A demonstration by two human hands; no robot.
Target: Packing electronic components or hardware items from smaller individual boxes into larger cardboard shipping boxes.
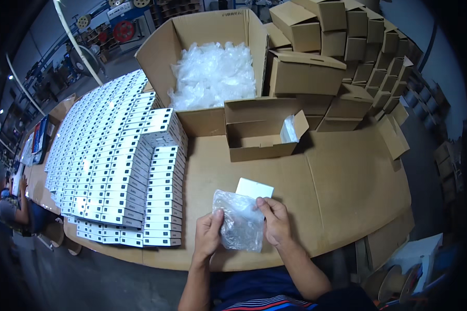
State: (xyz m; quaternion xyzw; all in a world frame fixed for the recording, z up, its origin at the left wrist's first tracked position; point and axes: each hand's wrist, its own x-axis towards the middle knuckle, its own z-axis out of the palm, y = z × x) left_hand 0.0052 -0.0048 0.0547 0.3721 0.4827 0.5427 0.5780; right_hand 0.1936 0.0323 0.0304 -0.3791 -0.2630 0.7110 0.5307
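Note:
A clear plastic bag (239, 224) is stretched between my two hands near the table's front edge. My left hand (208, 231) pinches its left side, thumb on top. At the upper right corner of the bag, my right hand (276, 220) grips it between thumb and fingers. Just beyond the bag lies a small white box (255, 188), partly covered by it. Farther off stands an open brown carton (262, 152), with one plastic-wrapped white item (288, 130) upright at its right end.
Stacks of white boxes (124, 171) fill the table's left side. At the back, a large open carton (202, 122) holds many clear plastic bags (215, 72). Brown cartons (307, 75) are piled at the back right. Another person (18, 207) is at the far left.

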